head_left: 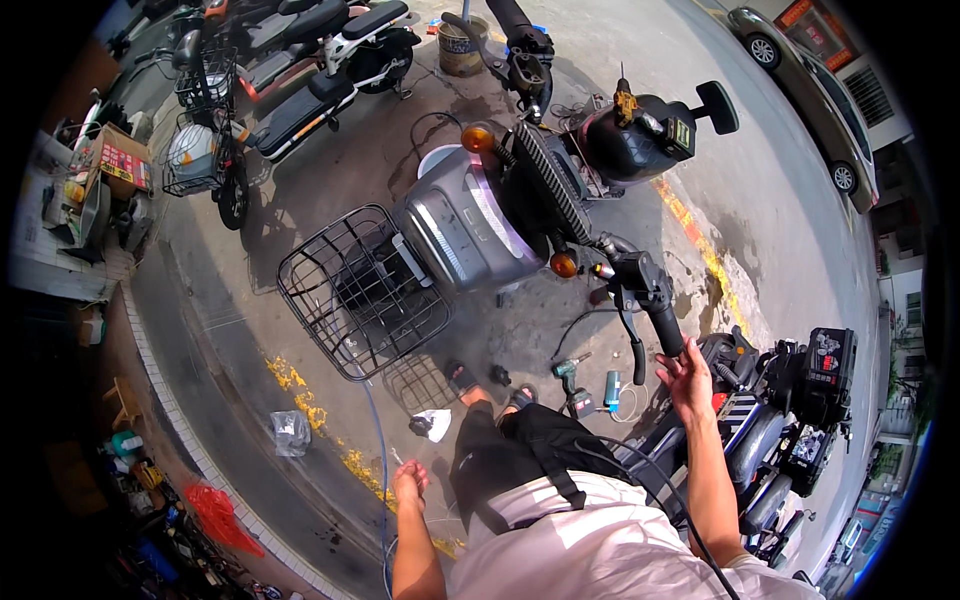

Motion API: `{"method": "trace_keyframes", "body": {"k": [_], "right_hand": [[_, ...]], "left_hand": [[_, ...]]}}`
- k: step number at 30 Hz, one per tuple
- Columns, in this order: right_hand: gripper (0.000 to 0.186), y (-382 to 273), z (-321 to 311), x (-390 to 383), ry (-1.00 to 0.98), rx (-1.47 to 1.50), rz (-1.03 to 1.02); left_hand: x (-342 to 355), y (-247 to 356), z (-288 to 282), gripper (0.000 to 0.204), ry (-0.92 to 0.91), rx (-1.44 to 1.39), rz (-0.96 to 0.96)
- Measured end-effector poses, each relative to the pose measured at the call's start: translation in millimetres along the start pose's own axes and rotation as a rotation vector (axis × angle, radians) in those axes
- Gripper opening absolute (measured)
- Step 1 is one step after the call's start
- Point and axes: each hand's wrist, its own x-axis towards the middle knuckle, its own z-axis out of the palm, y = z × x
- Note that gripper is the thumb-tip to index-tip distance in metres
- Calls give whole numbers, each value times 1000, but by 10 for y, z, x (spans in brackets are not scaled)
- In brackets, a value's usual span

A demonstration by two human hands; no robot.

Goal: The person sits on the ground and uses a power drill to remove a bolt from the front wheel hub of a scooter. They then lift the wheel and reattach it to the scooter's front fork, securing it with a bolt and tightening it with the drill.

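An electric scooter with a grey front panel (465,225) stands in front of me, a black wire basket (365,290) on its front. My right hand (687,378) is at the end of the black handlebar grip (663,322), palm turned up and fingers apart, not wrapped round it. A brake lever (637,350) hangs beside that grip. Low on the left, my left hand (410,482) has its fingers curled in. A small pale thing shows at its fingertips, too small to name. On the scooter's black seat (625,150) lies a yellow drill (626,105).
By my feet lie a green cordless drill (572,385), a blue cylinder (612,388) with a cable and a white cloth (433,424). A clear plastic bag (291,433) is farther left. Parked scooters stand at right (765,440) and far left (310,110). A bucket (461,50) stands beyond.
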Motion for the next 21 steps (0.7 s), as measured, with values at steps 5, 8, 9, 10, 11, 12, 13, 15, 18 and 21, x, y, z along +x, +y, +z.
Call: {"method": "trace_keyframes", "body": {"k": [5, 8, 9, 10, 11, 12, 13, 15, 18, 21], "right_hand": [[59, -15, -60, 77, -21, 106, -8], [55, -62, -229, 134, -36, 172, -23], [54, -55, -254, 162, -41, 189, -26], [52, -47, -283, 188, -47, 205, -27], [51, -31, -322, 211, -53, 220, -28], [50, 15, -398, 219, -51, 225, -16], [50, 75, -483, 230, -49, 229, -3], [44, 193, -607, 207, -25, 235, 34], [38, 590, -912, 140, 10, 224, 154], [30, 1101, -1234, 36, 38, 181, 281]], "left_hand": [[-193, 256, -47, 18, -9, 74, 13], [-313, 261, -139, 19, 14, 100, 53], [-365, 329, -125, 19, 25, 99, 74], [-425, 393, -108, 19, 37, 96, 95], [-491, 457, -84, 19, 41, 121, 113], [-548, 452, -83, 19, 43, 119, 119], [-600, 442, -83, 18, 46, 117, 125], [-681, 387, -108, 17, 51, 126, 131], [-808, 251, -133, 15, 56, 175, 139], [-934, 41, -95, 13, 36, 243, 143]]}}
